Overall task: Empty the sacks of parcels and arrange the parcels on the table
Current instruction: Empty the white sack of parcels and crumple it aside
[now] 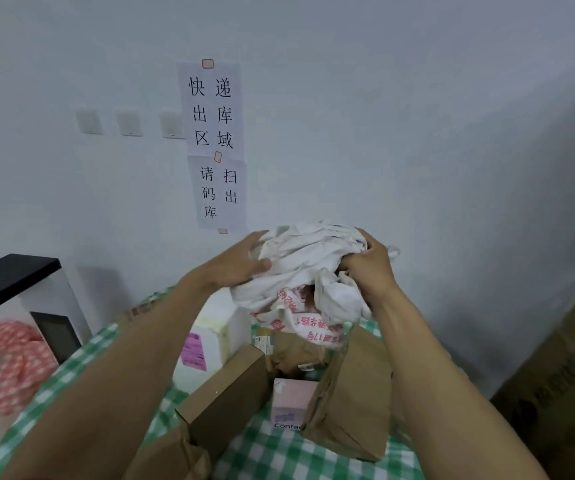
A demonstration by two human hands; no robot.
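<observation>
- White sack (306, 258): bunched, held up over the far middle of the green-checked table (279, 455)
- Left hand (241, 263): clasping sack's left side, fingers barely bent, thumb pressed into cloth
- Right hand (370, 268): fingers curled tight into sack's right side
- Beneath sack, mid-table, heaped together: brown box (225, 400), pink box (291, 400), white parcel (213, 337)

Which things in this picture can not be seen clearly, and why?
Head view:
Inside of the white sack: hidden by its own bunched cloth.
Print on the pink box: partly covered by the brown parcel.
Red checked cloth: blurred.
Large carton: cut off by the right edge.
</observation>
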